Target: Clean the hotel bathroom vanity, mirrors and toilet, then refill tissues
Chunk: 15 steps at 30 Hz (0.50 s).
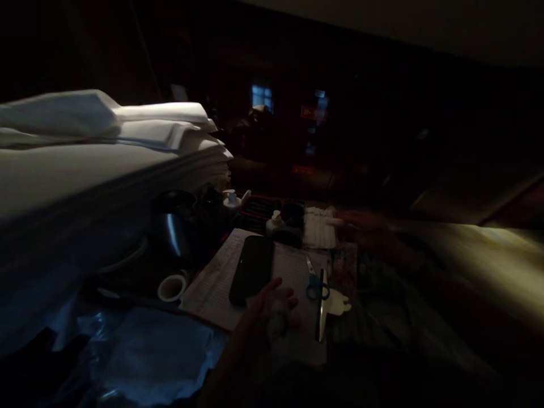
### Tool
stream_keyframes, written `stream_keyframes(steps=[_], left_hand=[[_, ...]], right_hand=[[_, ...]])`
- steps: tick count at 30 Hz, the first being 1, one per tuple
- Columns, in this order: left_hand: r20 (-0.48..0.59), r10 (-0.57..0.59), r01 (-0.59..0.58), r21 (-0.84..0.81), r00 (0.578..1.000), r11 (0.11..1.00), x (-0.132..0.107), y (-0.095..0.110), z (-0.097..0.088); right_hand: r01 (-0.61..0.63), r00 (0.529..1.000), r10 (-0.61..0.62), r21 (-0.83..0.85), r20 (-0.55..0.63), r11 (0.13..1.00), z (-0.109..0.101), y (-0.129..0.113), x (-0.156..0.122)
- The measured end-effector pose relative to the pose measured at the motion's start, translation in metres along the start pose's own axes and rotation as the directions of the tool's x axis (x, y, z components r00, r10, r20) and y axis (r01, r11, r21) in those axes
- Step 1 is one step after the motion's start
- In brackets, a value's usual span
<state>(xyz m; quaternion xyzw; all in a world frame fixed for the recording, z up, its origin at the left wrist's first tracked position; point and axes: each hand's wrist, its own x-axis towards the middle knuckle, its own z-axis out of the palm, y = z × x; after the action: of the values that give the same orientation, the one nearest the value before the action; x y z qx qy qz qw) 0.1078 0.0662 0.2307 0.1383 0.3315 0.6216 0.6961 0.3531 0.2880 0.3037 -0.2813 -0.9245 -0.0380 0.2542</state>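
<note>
The left hand (pixel 276 303) is palm up with fingers spread, and a pale, blurry thing (pixel 278 326) seems to sit in it, near the black case (pixel 254 266). The right hand (pixel 361 222) is by the white stack (pixel 318 229); I cannot tell if it grips. Maybe it is reaching there, which calls for a soft pinch

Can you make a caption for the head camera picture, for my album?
In dim light, the left hand is near a dark case, blue-handled scissors and gridded paper.
</note>
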Motion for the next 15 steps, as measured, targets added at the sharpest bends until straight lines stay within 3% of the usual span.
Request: stream_keyframes(steps=[3,5,7,10,13,15], left_hand=[[0.017,-0.025,0.024,0.076,1.000,0.997,0.007,0.004,0.019],[0.037,-0.041,0.037,0.103,0.998,0.994,0.003,0.004,0.019],[0.029,-0.056,0.053,0.117,0.998,0.992,-0.009,0.004,0.003],[-0.106,0.008,0.016,0.225,0.994,0.974,-0.045,-0.002,-0.050],[-0.331,0.143,0.034,0.477,0.933,0.878,-0.101,-0.019,-0.111],[-0.450,0.185,0.109,0.552,0.873,0.826,-0.142,-0.039,-0.137]], right_hand=[[0.327,0.938,-0.340,0.155,0.066,0.932,0.008,-0.108,-0.010],[0.381,0.890,-0.427,0.254,0.157,0.889,0.010,-0.146,-0.011],[0.312,0.902,-0.390,0.346,0.185,0.885,-0.002,-0.149,-0.014],[0.151,0.973,-0.200,0.342,0.115,0.927,-0.038,-0.115,-0.028],[0.004,0.995,-0.026,0.233,0.093,0.973,-0.066,-0.086,-0.052],[-0.021,0.995,-0.001,0.224,0.098,0.974,-0.071,-0.085,-0.071]])
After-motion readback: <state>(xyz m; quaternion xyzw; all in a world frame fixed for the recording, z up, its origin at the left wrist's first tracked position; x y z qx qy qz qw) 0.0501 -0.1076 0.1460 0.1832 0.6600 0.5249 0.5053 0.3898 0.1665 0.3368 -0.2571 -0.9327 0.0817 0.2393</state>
